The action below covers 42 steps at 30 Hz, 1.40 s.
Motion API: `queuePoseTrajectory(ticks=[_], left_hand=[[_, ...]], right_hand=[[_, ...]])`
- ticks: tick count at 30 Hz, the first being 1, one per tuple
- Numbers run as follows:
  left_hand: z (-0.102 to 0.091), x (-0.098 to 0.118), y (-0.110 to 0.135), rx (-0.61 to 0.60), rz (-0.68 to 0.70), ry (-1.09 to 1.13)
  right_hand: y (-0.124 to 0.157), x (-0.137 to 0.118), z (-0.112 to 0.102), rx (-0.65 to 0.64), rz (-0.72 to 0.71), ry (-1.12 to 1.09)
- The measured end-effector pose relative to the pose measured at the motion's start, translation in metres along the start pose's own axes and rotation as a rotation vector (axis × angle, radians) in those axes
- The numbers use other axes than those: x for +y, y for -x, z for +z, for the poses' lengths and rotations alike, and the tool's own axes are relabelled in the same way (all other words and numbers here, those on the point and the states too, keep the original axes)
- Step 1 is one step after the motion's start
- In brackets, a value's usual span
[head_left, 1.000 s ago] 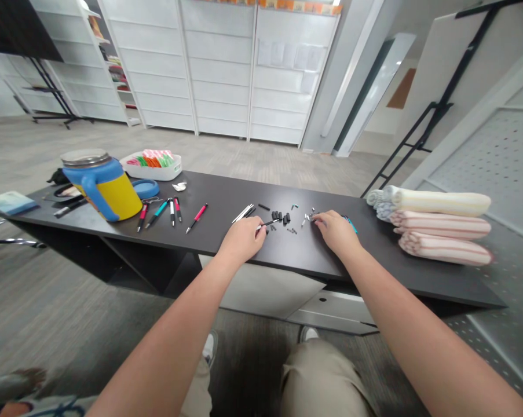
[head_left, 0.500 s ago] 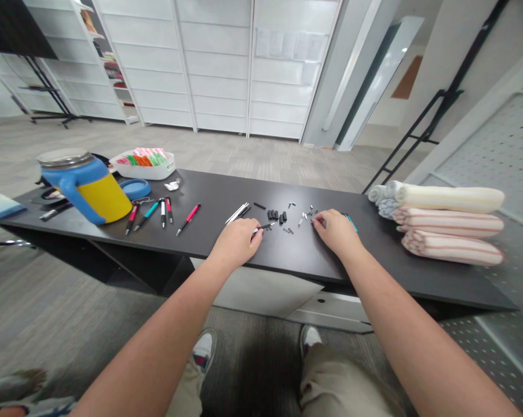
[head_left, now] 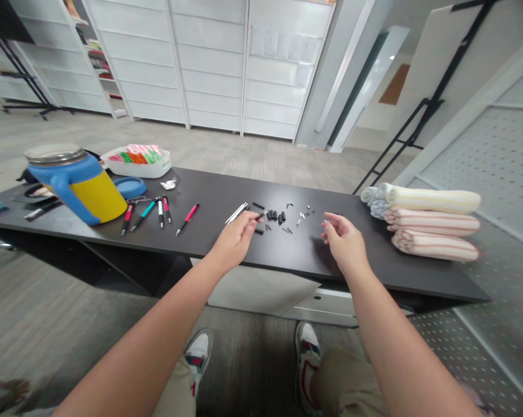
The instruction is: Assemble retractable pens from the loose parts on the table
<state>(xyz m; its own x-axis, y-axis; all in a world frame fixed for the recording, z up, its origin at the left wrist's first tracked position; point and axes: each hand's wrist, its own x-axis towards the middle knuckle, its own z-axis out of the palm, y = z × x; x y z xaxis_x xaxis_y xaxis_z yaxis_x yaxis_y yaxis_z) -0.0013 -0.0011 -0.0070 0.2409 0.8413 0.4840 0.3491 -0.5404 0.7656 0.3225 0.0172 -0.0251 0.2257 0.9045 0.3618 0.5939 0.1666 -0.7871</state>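
My left hand [head_left: 235, 238] is closed on a dark pen barrel [head_left: 260, 216], whose end sticks out past the fingertips. Beside it lie thin white-and-silver pen refills [head_left: 236, 213]. My right hand [head_left: 344, 238] is raised slightly above the table, its thumb and fingers pinching a small silvery pen part [head_left: 326, 220]. Between the hands lie several short black rubber grips [head_left: 275, 216], small grey clips [head_left: 287, 230] and tiny metallic pen pieces [head_left: 304, 214]. Much of what each hand holds is hidden by the fingers.
Assembled pens [head_left: 187, 219] in red, teal and white lie to the left. Past them stand a blue-and-yellow jug [head_left: 94, 194], its blue lid [head_left: 131, 187] and a white basket [head_left: 159, 168] of colourful packets. Rolled towels [head_left: 432, 220] are stacked at the right of the black table [head_left: 226, 184].
My right hand has lifted from the small pieces and drawn a little to the right, pinching a small part. My left hand has turned its barrel slightly upward. The view has shifted slightly.
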Motion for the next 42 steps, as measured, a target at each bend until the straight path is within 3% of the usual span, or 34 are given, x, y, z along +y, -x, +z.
queuePoseTrajectory(ticks=[2,4,7,10,13,17,19,21,23,29,42], left_hand=[[-0.003,-0.002,-0.007,0.213,-0.156,0.387],[-0.007,-0.003,-0.013,0.314,-0.263,0.671],[-0.011,-0.004,-0.017,0.352,-0.346,0.877],[-0.009,-0.003,-0.015,0.317,-0.336,0.975],[-0.004,0.0,-0.009,0.205,-0.268,0.736],[0.006,0.013,0.0,-0.149,-0.061,-0.089],[0.013,0.021,0.003,-0.292,0.039,-0.39],[0.02,0.026,0.005,-0.353,0.124,-0.622],[0.025,0.029,0.007,-0.333,0.137,-0.778],[0.028,0.031,0.008,-0.237,-0.009,-0.912],[0.028,0.035,0.007,-0.267,-0.021,-0.935]], right_hand=[[0.014,-0.007,0.007,-0.001,0.063,-0.184],[0.024,-0.015,0.014,-0.022,0.103,-0.304],[0.031,-0.026,0.022,-0.071,0.113,-0.356],[0.035,-0.033,0.024,-0.112,0.108,-0.363],[0.04,-0.04,0.024,-0.154,0.097,-0.364],[0.049,-0.054,0.025,-0.213,0.072,-0.31],[0.052,-0.06,0.028,-0.208,0.088,-0.345],[0.052,-0.062,0.031,-0.203,0.115,-0.405],[0.052,-0.062,0.035,-0.21,0.128,-0.461],[0.052,-0.061,0.039,-0.276,0.086,-0.506],[0.052,-0.06,0.041,-0.246,0.031,-0.465]])
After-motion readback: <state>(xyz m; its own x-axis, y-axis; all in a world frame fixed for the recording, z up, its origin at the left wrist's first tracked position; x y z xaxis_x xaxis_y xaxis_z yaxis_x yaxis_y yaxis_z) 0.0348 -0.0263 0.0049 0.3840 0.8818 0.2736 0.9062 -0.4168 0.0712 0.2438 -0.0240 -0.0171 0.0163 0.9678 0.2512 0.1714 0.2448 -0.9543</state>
